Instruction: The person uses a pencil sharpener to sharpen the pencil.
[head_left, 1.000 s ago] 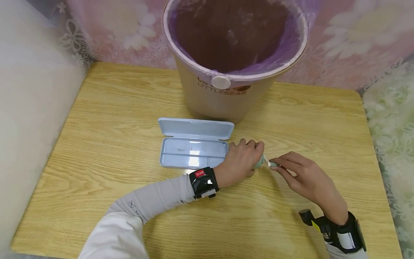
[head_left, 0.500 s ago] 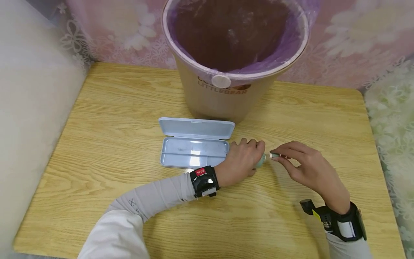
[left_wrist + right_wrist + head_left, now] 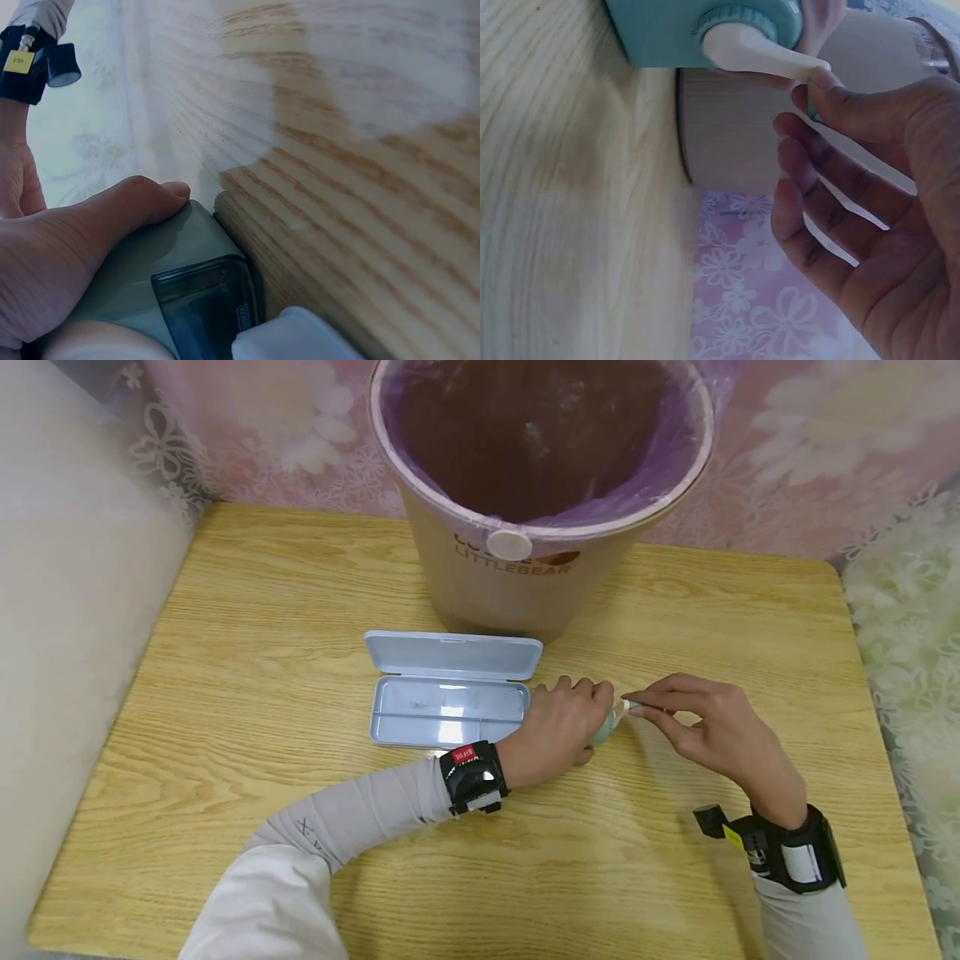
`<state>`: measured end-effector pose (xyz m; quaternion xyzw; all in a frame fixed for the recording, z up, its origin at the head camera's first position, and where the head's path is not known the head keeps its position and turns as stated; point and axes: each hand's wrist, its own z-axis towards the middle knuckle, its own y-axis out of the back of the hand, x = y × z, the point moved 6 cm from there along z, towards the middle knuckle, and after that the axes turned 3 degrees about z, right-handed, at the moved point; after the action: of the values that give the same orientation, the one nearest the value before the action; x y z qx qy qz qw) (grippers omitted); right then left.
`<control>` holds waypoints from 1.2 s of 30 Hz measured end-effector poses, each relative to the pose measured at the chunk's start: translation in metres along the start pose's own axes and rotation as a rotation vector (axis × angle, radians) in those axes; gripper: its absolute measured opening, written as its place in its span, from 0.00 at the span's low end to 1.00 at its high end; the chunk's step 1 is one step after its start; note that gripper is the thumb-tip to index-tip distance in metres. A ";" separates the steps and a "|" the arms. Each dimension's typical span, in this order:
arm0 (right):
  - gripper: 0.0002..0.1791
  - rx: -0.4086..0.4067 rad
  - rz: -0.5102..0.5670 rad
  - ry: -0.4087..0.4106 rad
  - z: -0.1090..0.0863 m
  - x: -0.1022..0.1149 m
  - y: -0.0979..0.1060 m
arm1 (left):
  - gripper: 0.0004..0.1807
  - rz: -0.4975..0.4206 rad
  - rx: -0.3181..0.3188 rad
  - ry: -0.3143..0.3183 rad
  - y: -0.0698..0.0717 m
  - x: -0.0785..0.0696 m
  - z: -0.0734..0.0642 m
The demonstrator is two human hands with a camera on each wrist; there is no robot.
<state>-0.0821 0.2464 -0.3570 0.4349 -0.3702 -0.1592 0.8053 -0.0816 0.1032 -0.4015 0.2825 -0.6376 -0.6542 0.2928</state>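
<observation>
My left hand (image 3: 558, 731) grips a green hand-crank pencil sharpener (image 3: 660, 34) and mostly covers it in the head view. In the left wrist view the thumb lies along the sharpener body (image 3: 142, 259), beside its dark see-through window (image 3: 206, 307). My right hand (image 3: 708, 722) pinches the small green knob (image 3: 814, 105) at the end of the white crank (image 3: 742, 49) between thumb and index finger. Its other fingers are loosely bent away from the crank. To the left lies a light blue pencil case (image 3: 408, 702) with its lid (image 3: 453, 656) raised. Whether a pencil sits in the sharpener is hidden.
A tall bin (image 3: 517, 597) with a purple liner (image 3: 645, 497) stands behind the pencil case, near the back of the wooden table (image 3: 262, 610). A flowered pink wall covering (image 3: 300, 427) rises behind the table, with a pale cover at the left.
My right hand has moved away from me, toward the table's back, turning the crank knob upward in the head view. My left hand keeps its grip on the pencil sharpener.
</observation>
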 end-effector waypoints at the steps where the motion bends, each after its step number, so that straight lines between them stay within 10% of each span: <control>1: 0.19 0.000 0.003 -0.007 0.000 -0.002 0.000 | 0.31 -0.005 0.001 -0.001 0.000 -0.001 0.000; 22: 0.11 0.102 0.112 -0.274 0.005 -0.042 -0.032 | 0.35 -0.033 0.042 0.018 -0.005 -0.001 -0.004; 29: 0.11 0.231 0.175 -0.473 -0.004 -0.054 -0.045 | 0.34 -0.044 0.035 0.005 -0.003 -0.002 -0.003; 36: 0.10 0.222 0.148 -0.451 -0.006 -0.052 -0.047 | 0.33 -0.041 0.039 0.000 -0.003 -0.001 0.000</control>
<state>-0.1102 0.2530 -0.4212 0.4460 -0.5864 -0.1511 0.6592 -0.0811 0.1042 -0.4045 0.3012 -0.6441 -0.6476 0.2739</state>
